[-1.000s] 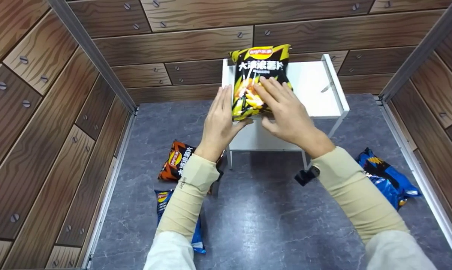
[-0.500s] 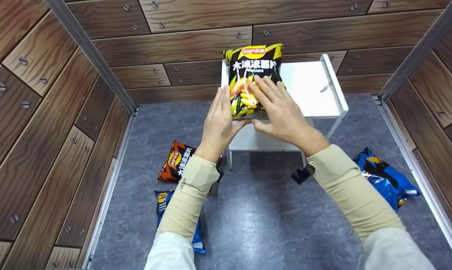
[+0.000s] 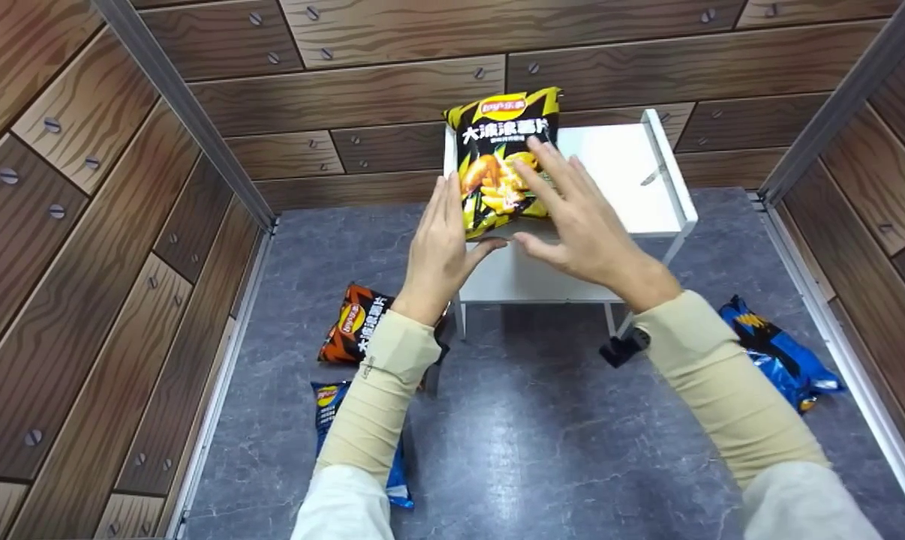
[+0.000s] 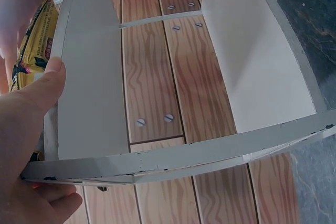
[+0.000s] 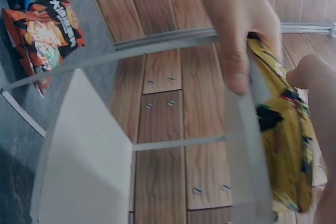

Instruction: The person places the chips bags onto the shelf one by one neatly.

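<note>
A black and yellow bag of potato chips (image 3: 497, 165) lies on the left part of the white shelf's (image 3: 617, 176) top, its upper end reaching past the back edge. At the shelf's left front corner, my left hand (image 3: 441, 240) holds on, fingers along the outer side and thumb (image 4: 44, 87) on the top board's front edge. Spread over the bag's right side is my right hand (image 3: 584, 225), fingers fairly straight, thumb near the left thumb. In the right wrist view the bag (image 5: 286, 145) appears edge-on, partly hidden by the right hand (image 5: 317, 77).
An orange and black chip bag (image 3: 347, 326) and a blue one (image 3: 329, 401) lie on the grey floor at left, partly behind the left arm. More blue bags (image 3: 783, 352) lie at right. Wood-pattern walls (image 3: 392, 97) enclose the space. The shelf has a lower board (image 3: 535, 277).
The bag has shifted slightly left on the shelf. My right hand moved left with it, then back right with its fingers spreading. The left hand has stayed almost still.
</note>
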{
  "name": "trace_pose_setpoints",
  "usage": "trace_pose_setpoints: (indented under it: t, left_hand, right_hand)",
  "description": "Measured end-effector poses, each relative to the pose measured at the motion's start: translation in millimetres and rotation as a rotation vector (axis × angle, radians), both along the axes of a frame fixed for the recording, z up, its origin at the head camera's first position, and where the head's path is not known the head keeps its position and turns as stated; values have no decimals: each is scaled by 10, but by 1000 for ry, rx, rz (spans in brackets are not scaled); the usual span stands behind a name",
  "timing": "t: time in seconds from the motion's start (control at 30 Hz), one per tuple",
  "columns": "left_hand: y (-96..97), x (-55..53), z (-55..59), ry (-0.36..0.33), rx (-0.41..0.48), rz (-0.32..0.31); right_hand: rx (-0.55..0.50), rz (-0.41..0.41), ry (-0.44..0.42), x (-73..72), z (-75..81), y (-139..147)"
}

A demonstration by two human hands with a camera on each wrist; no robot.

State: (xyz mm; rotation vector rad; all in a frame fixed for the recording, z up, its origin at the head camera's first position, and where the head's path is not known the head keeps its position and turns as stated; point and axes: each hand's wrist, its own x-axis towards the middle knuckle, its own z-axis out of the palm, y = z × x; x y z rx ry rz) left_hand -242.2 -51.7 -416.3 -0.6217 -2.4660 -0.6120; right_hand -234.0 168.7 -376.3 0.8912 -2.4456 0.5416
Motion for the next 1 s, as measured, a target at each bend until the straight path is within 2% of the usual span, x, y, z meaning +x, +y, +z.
trace_pose_setpoints:
  t: [0.17,0.3,0.53,0.77,1.0]
  left_hand:
    - [-2,-6,-3,-13,-3,5]
    - [3,-6,4,-35,0,4]
    - [2,-3,4,-37,13,1]
    - [-4,10,10,-36,28,2]
    - [7,1,0,-32,36,-1]
  right_hand:
    - [-22,-27,-21,86,59,231]
    - [-14,-83,-39,176,83,456]
    - [-52,-158,-26,358,102,907]
    - [-253,-225,24,531,55,1389]
    - [-441,-373,36,701,-189,1757]
